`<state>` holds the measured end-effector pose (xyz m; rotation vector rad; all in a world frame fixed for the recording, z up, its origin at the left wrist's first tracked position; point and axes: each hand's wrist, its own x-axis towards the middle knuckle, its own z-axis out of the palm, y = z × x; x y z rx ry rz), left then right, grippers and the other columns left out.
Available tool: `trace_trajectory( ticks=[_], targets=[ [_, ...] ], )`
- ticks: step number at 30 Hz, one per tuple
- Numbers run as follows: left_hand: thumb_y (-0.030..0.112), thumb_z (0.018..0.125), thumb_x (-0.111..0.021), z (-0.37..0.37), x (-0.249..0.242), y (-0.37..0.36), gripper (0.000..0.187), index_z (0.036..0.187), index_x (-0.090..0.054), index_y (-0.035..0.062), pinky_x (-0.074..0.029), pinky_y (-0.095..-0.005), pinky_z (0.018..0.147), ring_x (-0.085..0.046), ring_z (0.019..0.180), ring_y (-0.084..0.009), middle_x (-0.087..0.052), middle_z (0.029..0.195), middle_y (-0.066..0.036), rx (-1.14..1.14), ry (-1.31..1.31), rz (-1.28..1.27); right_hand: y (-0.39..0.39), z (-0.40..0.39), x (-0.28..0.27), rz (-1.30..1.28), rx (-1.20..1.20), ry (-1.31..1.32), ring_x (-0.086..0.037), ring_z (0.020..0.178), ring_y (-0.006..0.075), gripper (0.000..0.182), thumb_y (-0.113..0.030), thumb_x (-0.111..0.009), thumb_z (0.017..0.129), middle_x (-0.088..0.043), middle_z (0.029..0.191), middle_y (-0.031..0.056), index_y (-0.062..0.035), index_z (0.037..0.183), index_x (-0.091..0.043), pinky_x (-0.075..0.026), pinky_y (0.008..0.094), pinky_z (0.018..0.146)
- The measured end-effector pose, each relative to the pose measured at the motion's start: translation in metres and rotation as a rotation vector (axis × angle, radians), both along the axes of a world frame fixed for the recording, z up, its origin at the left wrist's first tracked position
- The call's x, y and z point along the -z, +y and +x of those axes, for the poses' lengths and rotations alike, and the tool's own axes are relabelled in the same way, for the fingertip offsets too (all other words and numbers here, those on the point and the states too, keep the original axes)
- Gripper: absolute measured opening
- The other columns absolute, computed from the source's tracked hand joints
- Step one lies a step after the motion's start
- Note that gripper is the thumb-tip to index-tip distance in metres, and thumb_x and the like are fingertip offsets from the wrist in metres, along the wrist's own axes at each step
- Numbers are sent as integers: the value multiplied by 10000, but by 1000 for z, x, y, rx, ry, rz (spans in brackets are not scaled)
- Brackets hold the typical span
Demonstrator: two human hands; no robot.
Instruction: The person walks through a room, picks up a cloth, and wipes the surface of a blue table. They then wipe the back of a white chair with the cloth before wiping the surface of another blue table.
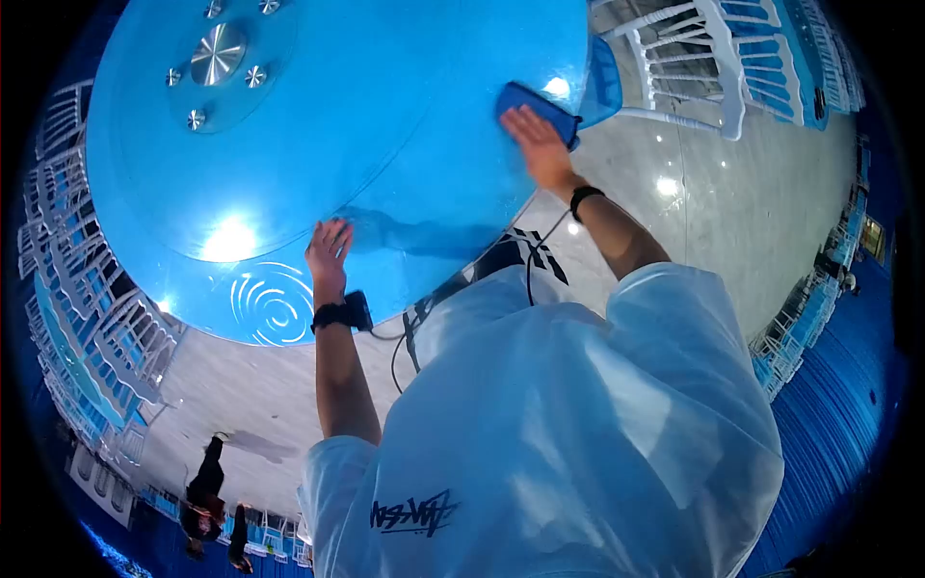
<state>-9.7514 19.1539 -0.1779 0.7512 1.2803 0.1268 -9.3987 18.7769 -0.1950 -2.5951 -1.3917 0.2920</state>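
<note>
My right hand (541,146) lies over a dark blue folded cloth (540,108), pressing it on the glossy blue round table (414,58) near its right edge. The fingers reach across the cloth, and part of it is hidden under the palm. My left hand (330,249) is at the table's near side with its fingers stretched out and nothing in them. It is close to the curved edge of a clear round turntable (318,125). A black device is strapped to the left wrist, and a black band circles the right wrist.
A metal hub (218,55) with several small metal knobs stands on the turntable. White chairs (686,63) are beyond the table's right edge, and more chairs (87,279) line the left. Cables hang near my waist. A person (204,491) in dark clothes is on the floor farther off.
</note>
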Motion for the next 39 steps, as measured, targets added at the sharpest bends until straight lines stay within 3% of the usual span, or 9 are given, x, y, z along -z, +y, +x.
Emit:
trace_trajectory(
  ticks=[5, 9, 15, 23, 30, 32, 33, 36, 39],
  targets=[
    [190, 1004, -734, -84, 46, -48, 262, 1167, -771, -12, -591, -341, 837, -779, 904, -254, -820, 1016, -164, 494, 310, 693, -35, 65, 39, 188, 373, -4, -355, 1627, 374, 727, 0, -584, 995, -412, 1758, 89, -174, 1686, -442, -363, 566, 1254],
    [89, 941, -719, -87, -5, -120, 453, 1388, -702, 21, -550, -469, 1069, -705, 1249, -402, -722, 1398, -232, 851, 494, 1061, 9, 4, 53, 160, 583, -216, -365, 1624, 378, 715, -94, -598, 996, -442, 1741, 99, -187, 1689, -447, -350, 557, 1267],
    [146, 903, -804, -96, 4, -190, 840, 1644, -441, -10, -317, -509, 1321, -270, 1631, -485, -255, 1757, -335, 1032, 492, 871, 43, -159, 27, 396, -340, 327, -424, 1597, 312, 600, -127, -508, 1024, -483, 1710, 73, -191, 1621, -525, -343, 536, 1302],
    [288, 974, -758, -49, -17, -172, 701, 1594, -542, 42, -435, -487, 1240, -477, 1524, -475, -391, 1703, -318, 1046, 584, 622, 54, -145, 39, 308, -987, 45, -420, 1593, 277, 465, -159, -535, 1041, -555, 1620, 47, -188, 1498, -616, -338, 482, 1315],
    [249, 986, -747, -55, -18, -182, 577, 1542, -631, 146, -472, -470, 1201, -546, 1492, -408, -513, 1672, -191, 1063, 481, 648, -2, 173, 11, 213, -230, 207, -366, 1627, 316, 726, 12, -468, 1000, -425, 1749, 68, -275, 1667, -473, -301, 471, 1353],
    [232, 984, -750, -56, -22, -188, 562, 1527, -642, 137, -477, -466, 1198, -552, 1489, -399, -523, 1665, -185, 1060, 460, 643, -66, 259, 41, 118, 38, -146, -501, 1535, 345, 717, 59, -463, 958, -542, 1653, 140, -207, 1619, -540, -444, 478, 1254],
    [223, 983, -751, -59, -23, -193, 554, 1519, -647, 132, -480, -464, 1196, -555, 1488, -395, -528, 1662, -182, 1056, 444, 637, -98, 295, 5, -48, 392, 274, -665, 1340, 384, 637, -18, -528, 956, -695, 1448, 205, -172, 1570, -593, -549, 482, 1119],
    [198, 976, -771, -72, -13, -194, 545, 1503, -657, 122, -486, -455, 1193, -564, 1480, -387, -554, 1640, -182, 1028, 443, 654, -215, 357, -11, -69, 783, 187, -720, 1127, 470, 403, -353, -629, 1022, -768, 1197, 248, -114, 1330, -729, -584, 545, 896],
    [197, 986, -766, -75, -9, -187, 547, 1516, -648, 129, -459, -456, 1216, -541, 1502, -392, -555, 1625, -222, 965, 410, 615, -348, 362, 40, -20, 813, 80, -674, 1227, 498, 458, -391, -599, 1064, -730, 1284, 289, -77, 1380, -704, -541, 549, 1043]
  ],
)
